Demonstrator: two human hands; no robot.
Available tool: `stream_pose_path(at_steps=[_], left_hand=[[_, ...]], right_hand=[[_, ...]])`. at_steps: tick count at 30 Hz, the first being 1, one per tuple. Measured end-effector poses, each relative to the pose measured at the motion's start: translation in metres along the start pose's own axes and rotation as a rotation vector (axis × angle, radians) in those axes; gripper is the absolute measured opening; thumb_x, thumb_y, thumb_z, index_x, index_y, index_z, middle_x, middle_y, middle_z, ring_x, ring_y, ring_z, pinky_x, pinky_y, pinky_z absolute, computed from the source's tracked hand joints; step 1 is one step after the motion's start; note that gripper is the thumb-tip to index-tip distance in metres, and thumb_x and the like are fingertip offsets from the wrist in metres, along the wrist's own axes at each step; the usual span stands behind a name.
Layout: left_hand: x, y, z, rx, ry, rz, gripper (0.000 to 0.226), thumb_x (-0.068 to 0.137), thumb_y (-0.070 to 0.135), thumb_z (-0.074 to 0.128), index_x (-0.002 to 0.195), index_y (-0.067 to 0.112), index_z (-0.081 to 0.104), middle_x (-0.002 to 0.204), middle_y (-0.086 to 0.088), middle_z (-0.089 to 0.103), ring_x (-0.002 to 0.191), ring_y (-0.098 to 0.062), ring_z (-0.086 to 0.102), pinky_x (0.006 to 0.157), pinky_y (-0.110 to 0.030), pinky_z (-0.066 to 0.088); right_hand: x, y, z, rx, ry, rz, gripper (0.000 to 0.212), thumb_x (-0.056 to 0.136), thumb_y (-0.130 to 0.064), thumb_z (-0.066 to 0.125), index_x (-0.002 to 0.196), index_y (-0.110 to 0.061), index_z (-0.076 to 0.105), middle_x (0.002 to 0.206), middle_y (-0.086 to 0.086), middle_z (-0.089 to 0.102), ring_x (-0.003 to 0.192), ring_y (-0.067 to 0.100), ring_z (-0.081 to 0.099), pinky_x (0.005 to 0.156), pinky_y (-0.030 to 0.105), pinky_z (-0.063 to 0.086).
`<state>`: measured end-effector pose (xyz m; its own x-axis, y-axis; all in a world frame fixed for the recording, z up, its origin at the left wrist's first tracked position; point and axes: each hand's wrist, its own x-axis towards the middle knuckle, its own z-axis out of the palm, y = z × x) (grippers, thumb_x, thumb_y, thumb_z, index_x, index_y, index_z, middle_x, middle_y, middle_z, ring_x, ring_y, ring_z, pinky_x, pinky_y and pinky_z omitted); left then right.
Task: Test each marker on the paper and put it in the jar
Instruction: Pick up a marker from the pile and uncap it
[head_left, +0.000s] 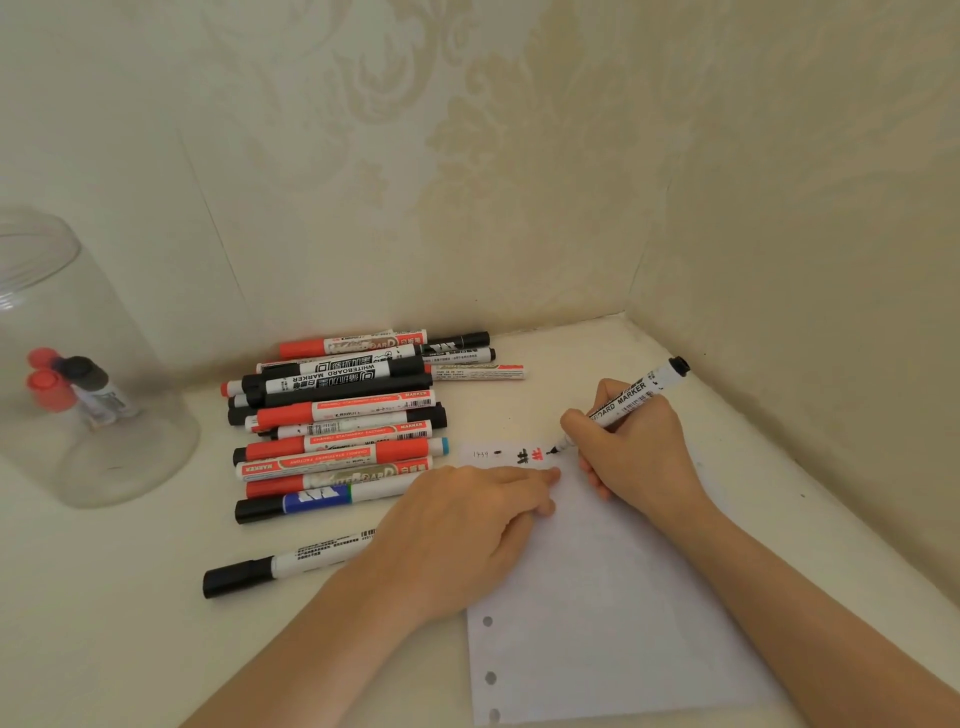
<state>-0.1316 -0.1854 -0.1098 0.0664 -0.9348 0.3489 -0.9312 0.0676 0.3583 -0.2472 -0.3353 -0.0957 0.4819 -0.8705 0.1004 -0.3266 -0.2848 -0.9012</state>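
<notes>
My right hand (631, 449) grips a black whiteboard marker (636, 397), its tip touching the top of the white punched paper (597, 597) beside black and red scribbles (530, 454). My left hand (467, 525) lies flat with its fingers on the paper's top left corner. A pile of several red and black markers (343, 421) lies left of the paper. One black-capped marker (270, 566) lies apart in front of the pile, partly under my left wrist. The clear jar (78, 457) at the far left holds three markers (72, 389).
The cream table surface (130, 623) ends in a corner of patterned walls (779, 260) close behind and right of the paper. The paper has punch holes (488, 649) along its left edge.
</notes>
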Motion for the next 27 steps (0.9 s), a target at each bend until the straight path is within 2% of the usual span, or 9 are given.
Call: stream_pose_path(at_steps=[4,11,18,24,27], left_hand=[[0.0003,-0.0001,0.0003,0.001,-0.008,-0.005,0.038,0.088,0.031,0.032,0.098,0.032,0.069,0.127,0.03,0.058,0.088,-0.003,0.065,0.062,-0.024,0.053],[0.0005,0.0,0.0009,0.001,0.022,0.007,0.034,0.088,0.028,0.036,0.094,0.031,0.069,0.124,0.027,0.062,0.08,-0.005,0.065,0.055,-0.024,0.052],[-0.0006,-0.0021,0.0008,0.012,0.032,0.011,0.032,0.088,0.027,0.038,0.093,0.031,0.069,0.123,0.027,0.062,0.087,-0.004,0.062,0.055,-0.02,0.049],[0.0007,-0.0016,0.0015,-0.002,0.01,0.007,0.035,0.088,0.029,0.035,0.096,0.032,0.069,0.126,0.028,0.06,0.085,-0.003,0.065,0.059,-0.027,0.054],[0.0009,-0.0016,0.0009,0.007,0.016,0.011,0.034,0.088,0.029,0.036,0.095,0.032,0.069,0.125,0.027,0.06,0.087,-0.003,0.064,0.058,-0.024,0.053]], right_hand=[[-0.0011,0.0002,-0.0006,0.038,-0.032,0.006,0.031,0.085,-0.01,0.066,0.065,-0.007,0.042,0.042,0.006,0.054,0.033,0.018,0.046,0.036,0.02,0.036],[-0.0005,-0.0003,0.0014,-0.012,-0.01,-0.012,0.032,0.083,-0.009,0.064,0.062,-0.01,0.039,0.04,0.004,0.053,0.03,0.015,0.044,0.035,0.019,0.033],[-0.0021,-0.0003,0.0009,0.033,-0.04,-0.006,0.032,0.087,-0.012,0.067,0.067,-0.006,0.043,0.043,0.005,0.056,0.034,0.02,0.05,0.037,0.021,0.038],[-0.0006,-0.0001,0.0001,0.025,-0.026,0.016,0.031,0.083,-0.008,0.064,0.063,-0.009,0.04,0.043,0.008,0.056,0.034,0.02,0.05,0.036,0.023,0.039],[-0.0007,0.0001,0.0008,0.027,-0.014,0.01,0.03,0.085,-0.01,0.063,0.065,-0.007,0.042,0.044,0.007,0.058,0.034,0.019,0.051,0.037,0.022,0.04]])
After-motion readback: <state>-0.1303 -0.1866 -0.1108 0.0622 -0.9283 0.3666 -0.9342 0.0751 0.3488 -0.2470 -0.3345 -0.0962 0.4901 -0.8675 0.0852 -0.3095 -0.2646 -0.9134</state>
